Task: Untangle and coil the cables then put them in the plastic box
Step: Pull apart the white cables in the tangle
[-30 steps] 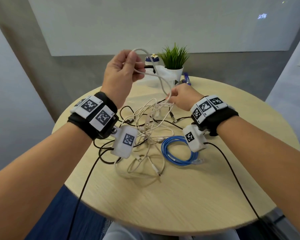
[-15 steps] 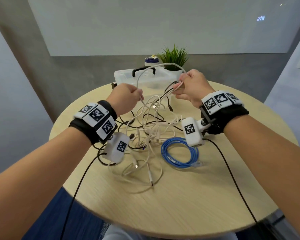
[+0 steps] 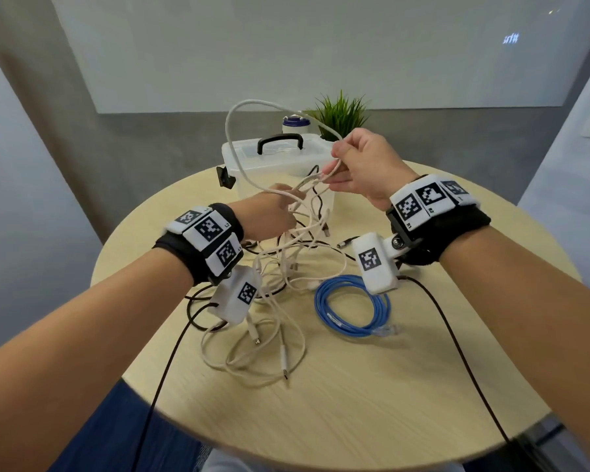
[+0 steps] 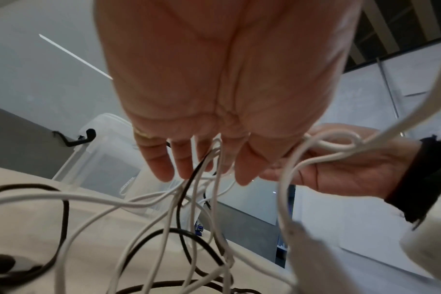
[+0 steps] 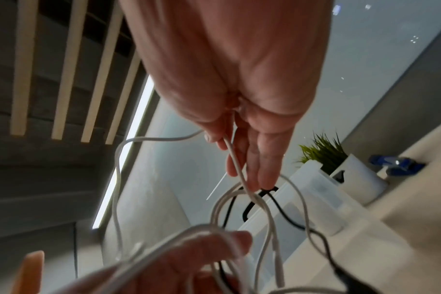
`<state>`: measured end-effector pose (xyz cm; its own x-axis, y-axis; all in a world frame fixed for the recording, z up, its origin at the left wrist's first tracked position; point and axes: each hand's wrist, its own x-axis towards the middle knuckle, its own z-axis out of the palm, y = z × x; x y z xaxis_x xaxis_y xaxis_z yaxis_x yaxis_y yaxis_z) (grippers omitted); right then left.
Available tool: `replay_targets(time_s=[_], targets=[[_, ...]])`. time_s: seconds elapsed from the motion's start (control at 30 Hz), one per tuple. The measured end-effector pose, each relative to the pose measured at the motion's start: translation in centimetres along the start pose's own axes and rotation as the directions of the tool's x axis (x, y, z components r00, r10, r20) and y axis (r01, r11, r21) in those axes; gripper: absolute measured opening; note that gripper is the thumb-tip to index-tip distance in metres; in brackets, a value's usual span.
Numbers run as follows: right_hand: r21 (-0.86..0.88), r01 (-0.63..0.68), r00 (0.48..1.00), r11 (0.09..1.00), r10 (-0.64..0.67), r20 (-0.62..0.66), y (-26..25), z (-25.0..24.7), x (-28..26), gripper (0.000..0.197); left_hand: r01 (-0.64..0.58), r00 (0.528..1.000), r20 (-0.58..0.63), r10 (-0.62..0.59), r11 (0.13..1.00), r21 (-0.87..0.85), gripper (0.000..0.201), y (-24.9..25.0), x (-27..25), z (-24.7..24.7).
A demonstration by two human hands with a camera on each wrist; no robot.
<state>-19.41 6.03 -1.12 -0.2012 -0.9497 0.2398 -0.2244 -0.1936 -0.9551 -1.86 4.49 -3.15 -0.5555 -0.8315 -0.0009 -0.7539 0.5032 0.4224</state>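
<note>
A tangle of white and black cables (image 3: 297,240) lies mid-table. My left hand (image 3: 276,212) is low in it, with several white strands and a black one running through its fingers (image 4: 161,163). My right hand (image 3: 338,165) is raised in front of the plastic box (image 3: 252,161) and pinches one white cable (image 5: 235,163) between thumb and fingers. From that pinch the cable arches up in a tall loop (image 3: 252,101) and comes down to the left hand. A coiled blue cable (image 3: 349,330) rests on the table under my right wrist.
The clear box has a black handle (image 3: 280,142) and a shut lid, at the table's far edge. Behind it stand a small potted plant (image 3: 341,114) and a blue-capped bottle (image 3: 295,123). Loose white loops (image 3: 252,349) spread toward the near side of the round wooden table (image 3: 389,403).
My left hand dropped from high above the table down into the tangle. My right hand rose and moved right, still gripping the white cable, whose loop now arches over the box.
</note>
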Motion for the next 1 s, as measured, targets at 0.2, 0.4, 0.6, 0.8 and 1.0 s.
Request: replay_targets(time_s=[0.2, 0.4, 0.6, 0.8, 1.0], targets=[[-0.222, 0.058, 0.997, 0.973, -0.069, -0.044, 1.3, -1.0, 0.5, 0.021, 0.022, 0.983, -0.176, -0.059, 0.978, -0.206, 0.043, -1.3, 0.3, -0.4], [-0.072, 0.027, 0.98, 0.997, -0.041, -0.196, 0.7, -2.4, 0.9, 0.023, 0.148, 0.963, -0.191, -0.192, 0.964, -0.22, 0.032, -2.1, 0.6, -0.6], [-0.108, 0.056, 0.974, 0.993, -0.078, -0.213, 0.1, -3.9, 0.8, 0.016, 0.188, 0.963, -0.133, -0.236, 0.936, -0.298, 0.038, -3.4, 0.4, -0.5], [-0.129, 0.041, 0.991, 0.991, -0.056, -0.12, 0.5, -2.5, 0.0, 0.011, -0.15, 0.879, -0.445, -0.168, 0.79, -0.594, 0.037, -1.3, 0.1, -1.0], [-0.145, 0.055, 0.987, 0.988, -0.076, -0.143, 0.9, -2.3, -0.3, 0.011, -0.348, 0.821, -0.558, -0.12, 0.67, -0.656, 0.066, 0.1, -1.2, -2.7]])
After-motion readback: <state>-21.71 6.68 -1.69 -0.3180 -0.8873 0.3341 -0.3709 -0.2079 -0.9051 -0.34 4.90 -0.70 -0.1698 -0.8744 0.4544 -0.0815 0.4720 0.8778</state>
